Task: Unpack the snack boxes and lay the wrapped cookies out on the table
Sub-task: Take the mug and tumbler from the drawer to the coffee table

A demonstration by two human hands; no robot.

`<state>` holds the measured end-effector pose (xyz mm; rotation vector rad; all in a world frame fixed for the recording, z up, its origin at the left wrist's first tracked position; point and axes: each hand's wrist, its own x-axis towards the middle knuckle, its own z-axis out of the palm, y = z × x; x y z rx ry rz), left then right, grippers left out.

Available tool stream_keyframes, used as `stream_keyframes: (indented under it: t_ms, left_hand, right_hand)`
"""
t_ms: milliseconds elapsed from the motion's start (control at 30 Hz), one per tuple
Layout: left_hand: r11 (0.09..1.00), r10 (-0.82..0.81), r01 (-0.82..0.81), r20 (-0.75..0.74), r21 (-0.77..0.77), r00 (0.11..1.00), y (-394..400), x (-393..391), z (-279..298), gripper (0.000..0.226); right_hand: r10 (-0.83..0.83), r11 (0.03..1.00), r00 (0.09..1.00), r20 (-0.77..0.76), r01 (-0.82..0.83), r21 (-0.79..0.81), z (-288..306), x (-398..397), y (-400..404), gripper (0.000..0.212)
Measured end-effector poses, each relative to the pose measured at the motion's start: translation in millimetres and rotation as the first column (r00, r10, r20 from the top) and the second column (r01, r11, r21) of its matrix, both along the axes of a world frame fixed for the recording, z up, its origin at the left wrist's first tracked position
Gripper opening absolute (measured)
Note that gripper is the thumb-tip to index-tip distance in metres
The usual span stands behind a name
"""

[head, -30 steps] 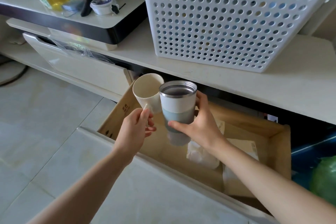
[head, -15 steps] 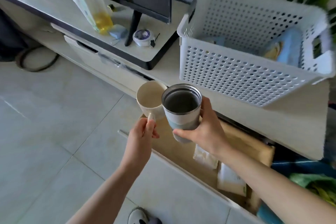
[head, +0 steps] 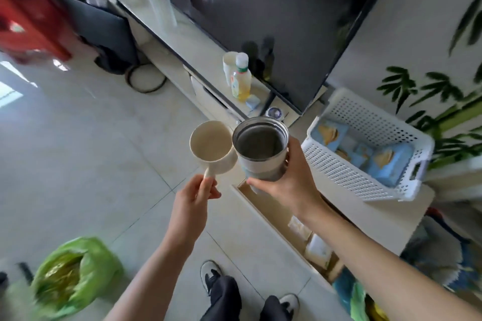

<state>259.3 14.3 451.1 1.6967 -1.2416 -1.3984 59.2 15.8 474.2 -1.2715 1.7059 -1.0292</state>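
The pale blue cardboard snack boxes (head: 380, 161) printed with cookie pictures lie inside a white perforated plastic basket (head: 339, 164), which stands on a low cream cabinet top (head: 391, 214) to the right of both hands — near the right hand, but apart from it. Neither hand touches the boxes or the basket.

The right hand (head: 292, 180) is curled around a steel-lined tumbler with a white and grey-blue outer wall (head: 260, 148), thumb on the near side and fingers wrapped behind it; the tumbler is upright and looks empty. The left hand (head: 194, 195) pinches the handle of a cream-coloured mug (head: 211, 144), whose open mouth faces the camera. The mug's rim touches, or all but touches, the tumbler's rim — which of the two cannot be told.

Below the right forearm an open wooden drawer (head: 273, 206) holds a few pale packets (head: 315, 247). Behind the cups, on the cabinet, stand a plastic bottle of yellow drink (head: 241, 81) and a large dark television screen (head: 273, 21). On the tiled floor (head: 78, 151) at lower left sits a green plastic bag (head: 75, 276).
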Motion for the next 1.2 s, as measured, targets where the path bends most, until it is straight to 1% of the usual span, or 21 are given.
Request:
stream_keyframes:
  t_ms: [133, 233, 300, 500, 567, 633, 700, 800, 900, 1033, 1200]
  left_hand:
    - [0.996, 0.082, -0.081, 0.033, -0.035, 0.996, 2.9, 50.6, 68.5, 0.029]
    - [0.988, 0.146, -0.141, 0.077, -0.067, 0.986, 10.1, 87.9, 104.1, 0.027]
    - [0.978, 0.196, -0.190, 0.077, -0.086, 0.977, 15.4, 111.2, 122.5, 0.026]
    - [0.929, 0.361, -0.347, 0.112, -0.129, 0.926, 39.0, 169.8, 156.1, 0.024]
    - [0.897, 0.436, -0.419, 0.120, -0.144, 0.892, 46.5, 185.1, 160.4, 0.023]
    - [0.854, 0.514, -0.492, 0.134, -0.166, 0.847, 54.8, 198.1, 163.8, 0.024]
    - [0.807, 0.586, -0.565, 0.116, -0.175, 0.802, 62.7, 209.0, 167.1, 0.026]
    - [0.711, 0.701, -0.684, 0.090, -0.163, 0.708, 74.8, 222.3, 172.1, 0.029]
    - [0.585, 0.811, -0.797, 0.091, -0.152, 0.578, 85.6, 232.9, 176.1, 0.030]
    - [0.394, 0.919, -0.912, 0.069, -0.118, 0.388, 107.0, 241.0, 178.0, 0.030]
    - [0.137, 0.989, -0.985, 0.070, -0.101, 0.131, 143.1, 249.0, 183.5, 0.038]
  right_hand:
    - [0.081, 0.996, 0.997, -0.004, -0.082, -0.041, 71.1, 50.5, -15.8, 0.099]
    - [0.149, 0.987, 0.989, 0.011, -0.148, -0.056, 104.7, 89.4, -23.6, 0.096]
    - [0.195, 0.978, 0.981, 0.020, -0.193, -0.076, 122.1, 115.8, -28.4, 0.095]
    - [0.372, 0.918, 0.927, -0.039, -0.374, -0.130, 147.8, 190.2, -43.1, 0.094]
    - [0.433, 0.889, 0.900, -0.048, -0.435, -0.141, 150.8, 213.4, -48.5, 0.093]
    - [0.513, 0.846, 0.856, -0.068, -0.517, -0.130, 153.9, 236.7, -53.8, 0.092]
    - [0.583, 0.801, 0.808, -0.084, -0.589, -0.109, 155.0, 257.5, -59.2, 0.093]
    - [0.677, 0.719, 0.726, -0.117, -0.687, -0.101, 153.7, 288.1, -65.7, 0.095]
    - [0.752, 0.633, 0.643, -0.146, -0.766, -0.114, 154.7, 321.7, -70.0, 0.092]
    - [0.875, 0.442, 0.457, -0.160, -0.889, -0.117, 157.9, 365.4, -67.8, 0.092]
    - [0.951, 0.235, 0.256, -0.174, -0.963, -0.131, 163.2, 417.7, -46.0, 0.090]
